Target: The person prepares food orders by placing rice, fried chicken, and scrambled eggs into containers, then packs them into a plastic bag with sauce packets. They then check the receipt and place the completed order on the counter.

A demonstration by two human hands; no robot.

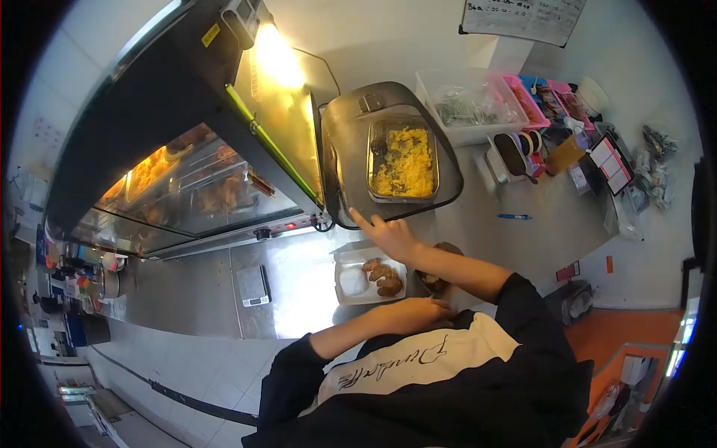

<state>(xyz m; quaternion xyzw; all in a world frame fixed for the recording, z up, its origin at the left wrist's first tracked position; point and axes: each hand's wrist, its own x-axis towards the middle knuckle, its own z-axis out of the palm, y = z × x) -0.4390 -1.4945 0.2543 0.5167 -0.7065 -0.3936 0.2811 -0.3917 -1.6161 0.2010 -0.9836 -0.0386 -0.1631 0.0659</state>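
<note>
My right hand [390, 237] reaches forward above the counter, index finger stretched out near the front edge of a dark lidded pan or tray [343, 160]. Nothing shows in its fingers. On that tray sits a metal pan [371, 196] of yellow crumbled food, like scrambled egg, with a dark spoon or scoop in it. My left hand [418, 313] is close to my body, beside a brown bowl-like thing [448, 248] partly hidden under my right forearm; its fingers are mostly hidden. Between the arms and the warmer lies an open white takeaway box [345, 299] with white rice [353, 281] and fried chicken pieces [388, 282].
A lit glass food warmer [224, 187] stands at the left, with tongs [261, 185] at its side. A kitchen scale [253, 286] lies on the steel counter. At the right are a clear bin [470, 123], a sauce bottle [566, 154], a tablet [611, 163] and a blue pen [514, 216].
</note>
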